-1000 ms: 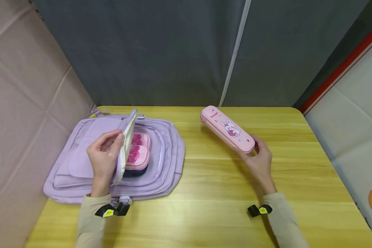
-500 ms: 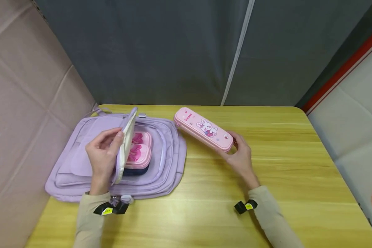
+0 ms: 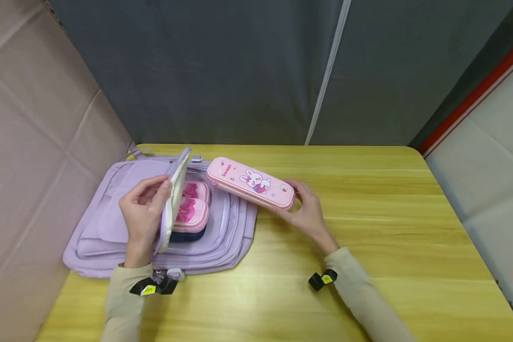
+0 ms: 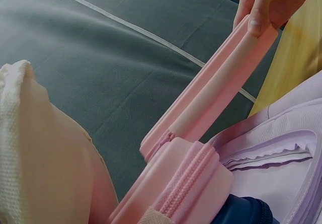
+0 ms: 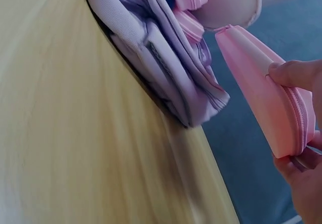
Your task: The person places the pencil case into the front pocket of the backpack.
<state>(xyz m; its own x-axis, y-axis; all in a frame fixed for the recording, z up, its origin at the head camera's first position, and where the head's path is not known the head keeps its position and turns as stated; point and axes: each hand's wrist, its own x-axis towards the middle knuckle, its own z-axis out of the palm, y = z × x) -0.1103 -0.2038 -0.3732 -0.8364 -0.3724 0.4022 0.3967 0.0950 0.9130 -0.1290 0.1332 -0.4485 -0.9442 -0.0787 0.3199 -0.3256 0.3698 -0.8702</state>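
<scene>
A lilac backpack (image 3: 232,242) lies flat on the table's left side, its pocket flap (image 3: 175,204) lifted. My left hand (image 3: 143,216) pinches the flap's edge between thumb and fingers. In the pocket sit two pink cases (image 3: 192,213) with dark pink bow prints, over a dark blue item (image 3: 189,236) that is mostly covered. My right hand (image 3: 305,216) grips one end of a pink pencil case (image 3: 252,183) with a rabbit and the word "Sweet". The pencil case is held in the air, its far end over the backpack; the right wrist view shows the thumb (image 5: 289,74) on its side.
The wooden table (image 3: 389,228) stretches to the right of the backpack. A dark grey curtain (image 3: 222,71) hangs behind it. A pale cloth wall (image 3: 38,142) stands close on the left, and a white panel with a red edge (image 3: 479,95) on the right.
My right hand has carried the pencil case leftward from over the table until its far end reaches above the backpack. The left hand has stayed in place, holding the flap up.
</scene>
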